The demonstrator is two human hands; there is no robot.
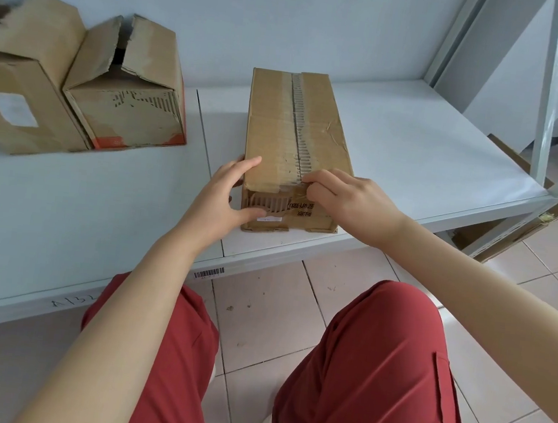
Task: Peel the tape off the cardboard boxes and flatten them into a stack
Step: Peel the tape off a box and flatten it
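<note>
A long cardboard box (276, 125) lies on the white shelf (415, 150), its near end toward me. Clear tape (284, 132) runs along its top seam, where the paper is torn down to the ribbed layer. My left hand (227, 199) grips the box's near left corner, fingers on top and thumb across the end face. At the near end of the seam, my right hand (337, 197) pinches the tape end with curled fingers.
Two more worn cardboard boxes (19, 80) (131, 92) stand at the back left of the shelf, their top flaps torn open. A metal shelf post (552, 92) rises at the right. Flat cardboard (516, 233) lies on the tiled floor under the shelf's right edge. My knees are below the shelf front.
</note>
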